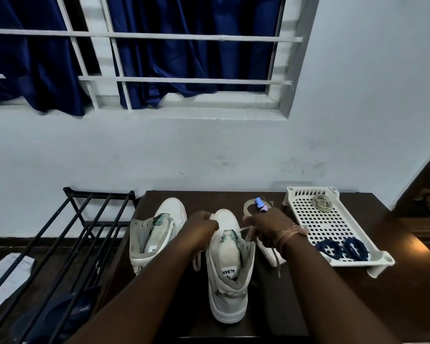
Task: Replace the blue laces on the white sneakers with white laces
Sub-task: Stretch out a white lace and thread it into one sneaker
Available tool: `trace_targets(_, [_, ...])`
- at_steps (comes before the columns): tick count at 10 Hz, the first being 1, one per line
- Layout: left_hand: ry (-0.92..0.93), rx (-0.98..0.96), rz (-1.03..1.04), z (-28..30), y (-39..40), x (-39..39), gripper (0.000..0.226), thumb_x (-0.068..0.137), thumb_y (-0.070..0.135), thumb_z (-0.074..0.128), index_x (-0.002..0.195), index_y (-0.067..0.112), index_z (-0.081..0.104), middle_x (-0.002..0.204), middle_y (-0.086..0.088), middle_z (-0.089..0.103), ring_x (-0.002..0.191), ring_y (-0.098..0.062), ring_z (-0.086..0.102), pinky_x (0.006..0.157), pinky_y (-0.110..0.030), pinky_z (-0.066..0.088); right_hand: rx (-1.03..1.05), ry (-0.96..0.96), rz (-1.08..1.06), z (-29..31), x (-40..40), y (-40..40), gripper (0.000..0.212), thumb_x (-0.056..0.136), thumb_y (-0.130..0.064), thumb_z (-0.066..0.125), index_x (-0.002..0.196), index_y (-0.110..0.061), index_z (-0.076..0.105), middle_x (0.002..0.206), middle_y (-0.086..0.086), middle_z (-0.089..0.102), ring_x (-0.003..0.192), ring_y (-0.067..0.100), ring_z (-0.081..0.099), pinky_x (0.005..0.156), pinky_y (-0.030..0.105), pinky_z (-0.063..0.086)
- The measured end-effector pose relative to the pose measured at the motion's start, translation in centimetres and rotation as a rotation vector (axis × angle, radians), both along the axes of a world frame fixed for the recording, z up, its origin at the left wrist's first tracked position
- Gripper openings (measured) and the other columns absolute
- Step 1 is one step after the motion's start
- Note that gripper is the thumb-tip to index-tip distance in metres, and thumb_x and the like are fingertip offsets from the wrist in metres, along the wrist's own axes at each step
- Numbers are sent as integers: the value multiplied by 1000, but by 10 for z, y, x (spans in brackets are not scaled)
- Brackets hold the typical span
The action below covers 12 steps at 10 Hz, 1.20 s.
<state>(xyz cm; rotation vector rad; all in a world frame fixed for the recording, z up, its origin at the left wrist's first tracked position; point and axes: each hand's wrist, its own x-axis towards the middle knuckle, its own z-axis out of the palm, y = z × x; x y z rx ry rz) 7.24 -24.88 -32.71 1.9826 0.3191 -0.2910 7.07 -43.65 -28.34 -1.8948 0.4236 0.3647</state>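
Head view, and both hands are down on the nearer white high-top sneaker (230, 276), which stands on the dark wooden table (296, 306) with its toe pointing to the wall and a label inside reading "ALBAN". The left hand (202, 223) has its fingers curled, pinching the white lace (246, 229) at the front of the throat; the right hand (268, 228) grips the same lace on the other side, one loose end (276, 261) hanging down beside the shoe, another trailing off its left flank. A thread band sits on the right wrist. The second white sneaker (157, 234) stands just to the left, unlaced, tongue open. On to the surroundings: a white perforated plastic tray (333, 227) rests on the table's right side, holding two coiled blue laces (341, 248) at its near end and one pale coiled lace (322, 202) at the far end. Behind the right hand sit a roll of clear tape (249, 206) and a small blue-and-pink item (260, 203), too small to name. A black metal rack (60, 244) stands left of the table. Beyond it all, a pale wall (209, 150) and a barred window with a dark blue curtain (184, 45). The count: two sneakers, two blue coils, one tray.
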Motion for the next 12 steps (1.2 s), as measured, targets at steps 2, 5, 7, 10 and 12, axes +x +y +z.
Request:
trace_targets(2, [-25, 62, -30, 110, 8, 12, 12, 93, 9, 60, 89, 7, 71, 80, -12, 66, 60, -21, 55, 59, -25, 43, -303, 17, 328, 100, 4, 5, 29, 86, -4, 52, 66, -5, 72, 45, 6, 57, 36, 19, 45, 44, 19, 32])
trace_targets(5, [-160, 615, -195, 291, -18, 32, 15, 93, 25, 71, 93, 11, 76, 73, 4, 69, 57, -11, 61, 63, -19, 49, -548, -232, 471, 270, 20, 33, 15, 94, -2, 57, 79, -4, 59, 76, 11, 69, 44, 14, 58, 37, 20, 44])
trace_targets(7, [-106, 247, -143, 375, -26, 28, 33, 102, 12, 48, 71, 12, 59, 47, 5, 54, 44, -8, 38, 45, -17, 31, -263, -148, 360, 335, 25, 42, 26, 101, -2, 31, 93, -5, 56, 87, 15, 72, 48, 13, 37, 43, 21, 29])
trace_targets(10, [-113, -377, -102, 452, -20, 21, 35, 95, -1, 31, 106, -13, 62, 90, -22, 72, 69, -24, 72, 64, -31, 62, 348, -196, 239, 401, 3, 20, 27, 94, 1, 25, 99, 7, 51, 82, 20, 67, 76, 28, 66, 74, 36, 59])
trace_targets(12, [-241, -383, -176, 451, -11, 19, 22, 98, -6, 45, 101, -5, 66, 103, -18, 73, 89, -22, 73, 74, -26, 61, 545, -295, 242, 392, 14, 2, 34, 96, 7, 27, 115, 11, 55, 97, 24, 70, 85, 30, 73, 74, 37, 63])
